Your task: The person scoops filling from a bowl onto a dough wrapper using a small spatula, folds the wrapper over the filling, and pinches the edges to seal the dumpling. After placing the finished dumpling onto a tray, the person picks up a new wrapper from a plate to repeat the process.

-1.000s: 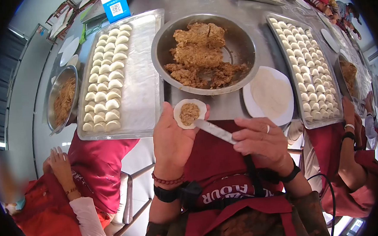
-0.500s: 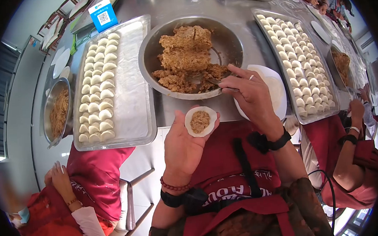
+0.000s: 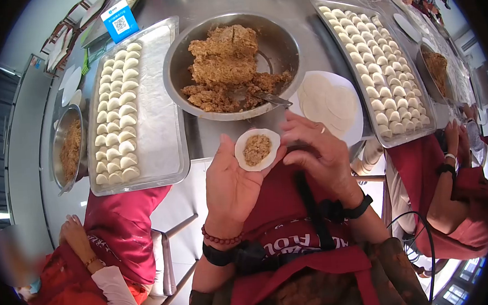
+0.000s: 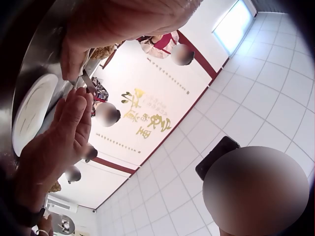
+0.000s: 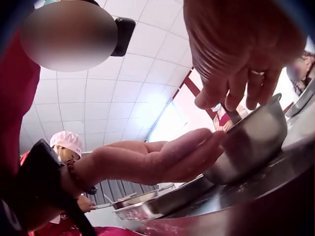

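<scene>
A round white wrapper with brown filling lies on the upturned fingers and palm of my left hand. Beside it on the right is my right hand, empty, its fingers loosely bent near the wrapper's edge. The spatula rests in the large metal bowl of filling, its handle over the rim. Flat wrappers lie on a white plate to the right. In the right wrist view my right hand hangs above my left hand.
Trays of folded dumplings stand left and right of the bowl. A smaller bowl of filling is at the far left, a blue sign behind the left tray. People sit on both sides.
My right hand dipped the spatula into the bowl, let it go there and came back beside the filled wrapper. My left hand still carries the wrapper. The head view has shifted.
</scene>
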`<state>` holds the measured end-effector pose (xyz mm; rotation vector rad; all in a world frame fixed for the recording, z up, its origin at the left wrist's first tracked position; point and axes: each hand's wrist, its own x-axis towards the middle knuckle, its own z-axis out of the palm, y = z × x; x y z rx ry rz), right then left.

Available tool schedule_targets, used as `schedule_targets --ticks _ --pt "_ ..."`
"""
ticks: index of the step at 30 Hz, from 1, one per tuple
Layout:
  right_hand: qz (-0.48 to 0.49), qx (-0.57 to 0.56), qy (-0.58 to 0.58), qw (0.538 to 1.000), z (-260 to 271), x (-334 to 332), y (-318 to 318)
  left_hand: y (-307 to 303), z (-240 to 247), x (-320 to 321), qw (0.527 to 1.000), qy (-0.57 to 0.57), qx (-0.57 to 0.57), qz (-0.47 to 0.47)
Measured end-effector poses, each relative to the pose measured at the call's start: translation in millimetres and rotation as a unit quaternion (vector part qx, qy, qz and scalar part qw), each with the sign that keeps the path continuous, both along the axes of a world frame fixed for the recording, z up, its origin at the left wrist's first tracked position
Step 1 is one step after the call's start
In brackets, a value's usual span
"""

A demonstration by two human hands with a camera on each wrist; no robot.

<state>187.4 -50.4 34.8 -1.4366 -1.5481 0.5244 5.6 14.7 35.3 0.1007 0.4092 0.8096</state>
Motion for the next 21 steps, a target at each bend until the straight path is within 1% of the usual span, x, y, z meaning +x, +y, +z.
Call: schedule_targets --ticks 3,10,13,14,16,19,21 --pt "0.061 0.046 -0.015 0.997 -5.3 -1.6 -0.6 -2.5 -2.6 -0.9 1.000 -0.026 -0.004 -0.011" --pt "0.076 0.072 -0.009 0.994 -12.4 -0.8 1.3 -8.7 -6.2 1.1 0.997 -0.060 0.006 -0.041" --pt "0.077 0.065 0.028 0.994 -16.0 -0.4 0.9 -16.5 -1.1 7.5 0.997 0.038 0.053 -0.030" --pt "0.072 0.055 0.046 0.995 -15.9 -0.8 0.3 -18.9 2.3 9.3 0.991 0.079 0.103 -0.043" --pt "0.062 0.035 0.080 0.994 -15.5 -2.2 -1.1 -23.3 7.9 12.4 0.964 0.159 0.204 -0.069" --pt "0.049 0.011 0.105 0.993 -16.3 -3.8 -3.6 -31.2 1.8 14.5 0.931 0.243 0.263 -0.073" --pt "0.046 0.010 0.128 0.991 -15.9 -5.6 -4.4 -33.6 2.7 15.4 0.919 0.270 0.279 -0.075"
